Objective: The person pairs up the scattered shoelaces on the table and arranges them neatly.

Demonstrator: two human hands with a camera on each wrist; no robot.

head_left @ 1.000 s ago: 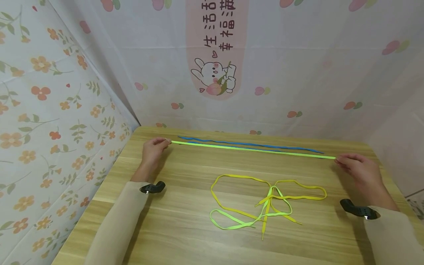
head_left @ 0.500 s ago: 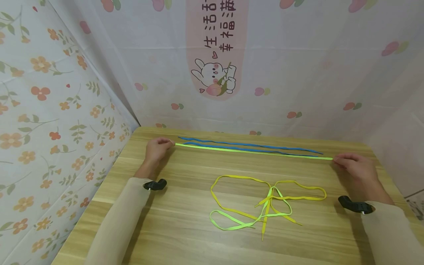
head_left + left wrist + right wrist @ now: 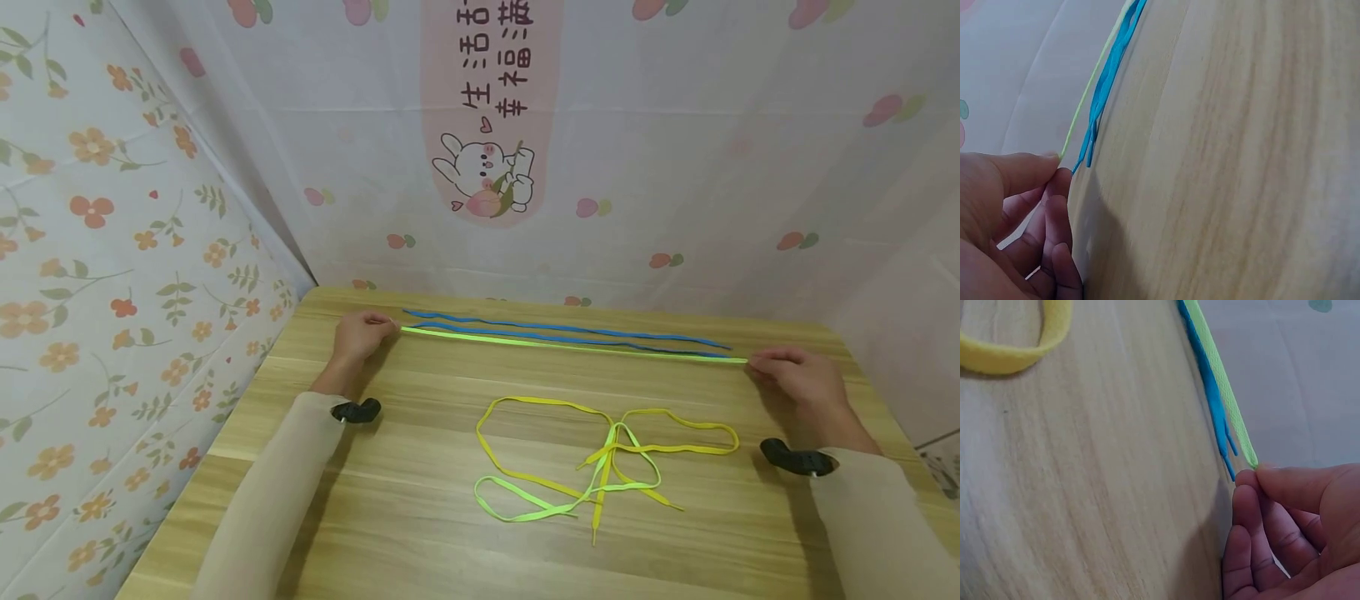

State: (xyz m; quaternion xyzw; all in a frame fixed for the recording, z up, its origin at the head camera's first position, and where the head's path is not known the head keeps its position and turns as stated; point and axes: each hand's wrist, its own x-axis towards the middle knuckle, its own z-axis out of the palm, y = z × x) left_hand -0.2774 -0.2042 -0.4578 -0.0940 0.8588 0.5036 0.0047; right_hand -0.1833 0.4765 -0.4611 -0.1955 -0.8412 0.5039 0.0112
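Note:
In the head view, a neon green shoelace (image 3: 517, 340) is stretched straight from side to side near the table's back. My left hand (image 3: 362, 343) pinches its left end between thumb and index finger; my right hand (image 3: 806, 383) pinches the right end the same way. Just behind it, two blue shoelaces (image 3: 570, 329) lie nearly parallel along the table. Both wrist views show the blue laces' tips close to my fingertips: the left hand (image 3: 1016, 206) and the right hand (image 3: 1297, 525) have the green lace (image 3: 1229, 394) between thumb and finger.
Nearer on the wooden table (image 3: 420, 542), loosely looped yellow laces (image 3: 543, 399) cross another neon green lace (image 3: 517, 518). A patterned cloth (image 3: 637, 150) hangs behind the table, and a floral cloth (image 3: 150, 275) hangs at the left.
Both hands have come slightly closer together, and the green lace has shifted a little toward me. The front blue lace, mostly covered before, now shows behind it.

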